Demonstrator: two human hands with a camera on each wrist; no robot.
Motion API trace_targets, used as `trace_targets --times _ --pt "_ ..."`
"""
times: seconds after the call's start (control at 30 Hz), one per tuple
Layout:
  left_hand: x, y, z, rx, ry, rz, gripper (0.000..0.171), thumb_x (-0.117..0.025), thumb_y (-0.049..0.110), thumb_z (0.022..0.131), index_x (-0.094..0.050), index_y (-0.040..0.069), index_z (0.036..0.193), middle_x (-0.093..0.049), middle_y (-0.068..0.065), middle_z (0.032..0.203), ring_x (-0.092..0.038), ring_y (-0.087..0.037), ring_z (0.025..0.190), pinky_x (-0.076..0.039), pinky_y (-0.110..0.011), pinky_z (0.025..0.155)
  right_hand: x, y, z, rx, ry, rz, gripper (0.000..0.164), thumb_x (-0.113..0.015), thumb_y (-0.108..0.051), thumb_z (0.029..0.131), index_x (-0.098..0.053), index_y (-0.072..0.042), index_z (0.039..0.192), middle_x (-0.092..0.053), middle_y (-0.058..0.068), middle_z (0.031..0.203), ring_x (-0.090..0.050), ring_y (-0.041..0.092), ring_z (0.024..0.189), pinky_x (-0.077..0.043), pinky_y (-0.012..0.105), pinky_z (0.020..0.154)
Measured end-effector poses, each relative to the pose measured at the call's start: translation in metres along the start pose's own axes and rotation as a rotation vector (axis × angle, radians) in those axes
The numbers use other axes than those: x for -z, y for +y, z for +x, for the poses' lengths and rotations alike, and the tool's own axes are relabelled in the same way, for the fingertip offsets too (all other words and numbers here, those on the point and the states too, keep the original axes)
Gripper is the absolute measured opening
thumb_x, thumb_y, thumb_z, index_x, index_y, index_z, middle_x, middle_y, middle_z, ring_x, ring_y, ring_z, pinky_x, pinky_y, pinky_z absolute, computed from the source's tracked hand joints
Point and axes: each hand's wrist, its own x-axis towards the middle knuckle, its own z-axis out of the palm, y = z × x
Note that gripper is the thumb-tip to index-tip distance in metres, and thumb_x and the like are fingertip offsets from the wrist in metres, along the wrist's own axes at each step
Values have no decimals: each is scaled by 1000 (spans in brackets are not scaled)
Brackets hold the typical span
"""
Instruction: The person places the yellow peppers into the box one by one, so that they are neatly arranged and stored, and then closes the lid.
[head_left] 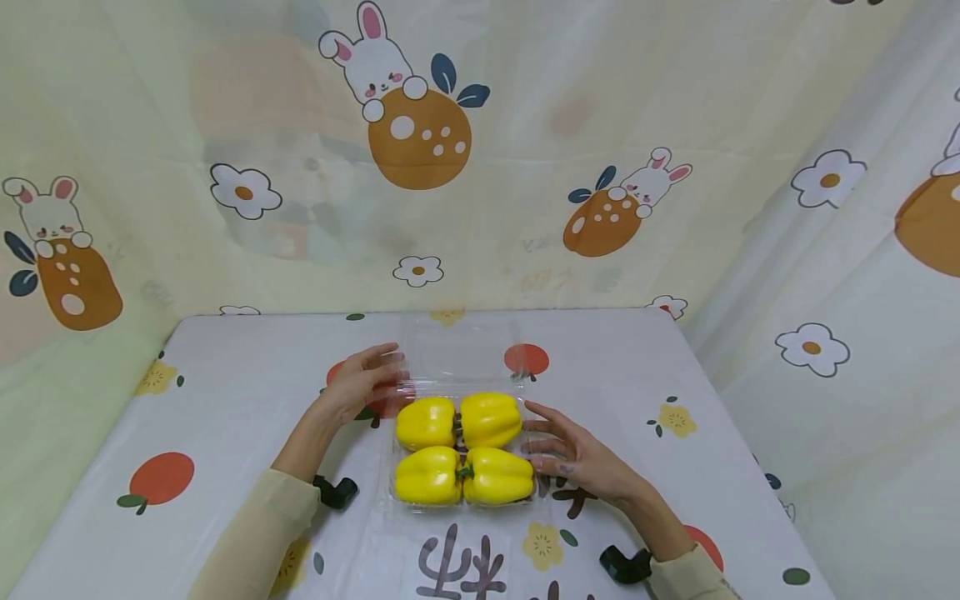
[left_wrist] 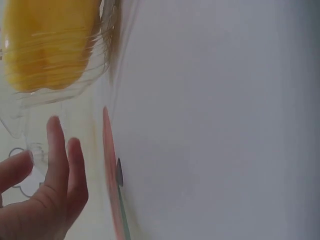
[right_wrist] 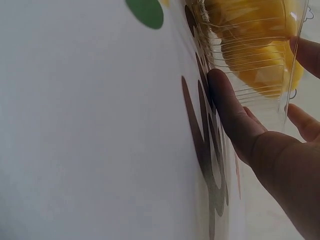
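Observation:
Several yellow bell peppers lie in two rows inside a clear plastic clamshell box in the middle of the table. Its transparent lid is folded back, away from the person. My left hand is at the left side near the hinge, fingers loosely extended; in the left wrist view its fingertips are close to the lid. Along the right wall, my right hand has its fingers spread. The right wrist view shows the thumb low beside the ribbed wall and other fingers up near the rim.
A white cloth printed with fruit and flowers covers the table. Patterned curtains hang behind it and at the sides. Black wrist devices stick out under both forearms, close above the cloth.

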Motion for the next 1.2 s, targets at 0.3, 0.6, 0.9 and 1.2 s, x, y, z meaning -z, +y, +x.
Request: trace_targets --times 0.3,0.6,0.9,1.2 --pt "-3 3 -3 -59 62 38 61 -61 11 107 -39 15 164 -45 -14 166 -68 -25 122 -62 -19 88 0 2 1 11 -5 12 82 -71 -23 102 -25 -30 169 -37 22 168 -52 47 144 -52 60 113" --pt "-7 11 -12 -102 64 40 61 -62 9 106 -40 15 162 -45 -15 166 -60 -40 140 -61 -26 98 0 1 1 17 -10 9 82 -71 -23 102 -24 -29 169 -37 22 168 -52 47 144 -53 60 113" --pt "-9 15 -22 -152 62 29 50 -60 3 105 -43 9 153 -45 -17 165 -56 -42 144 -59 -35 104 0 1 1 11 -13 12 82 -70 -23 102 -23 -29 169 -36 22 169 -52 47 144 -52 61 113" --pt "-10 17 -28 -213 62 37 42 -57 -6 103 -44 2 142 -46 -22 164 -54 -43 146 -60 -36 102 0 0 1 20 -19 22 83 -71 -22 102 -23 -27 169 -36 23 168 -51 48 144 -53 59 113"
